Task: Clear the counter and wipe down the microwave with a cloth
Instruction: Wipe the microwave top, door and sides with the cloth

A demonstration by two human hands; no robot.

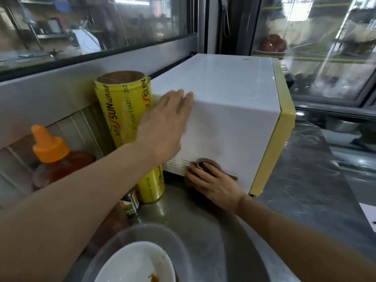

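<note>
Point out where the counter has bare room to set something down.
Bare steel counter lies right of the microwave. It is crowded on the left: wrap roll, sauce bottle, can and bowl bunch together.

Bright daylight through the reflective glass panes [91, 27] glares on the white metal microwave [223, 94], with motion-blurred edges and wide-angle bending toward the corners.
</note>
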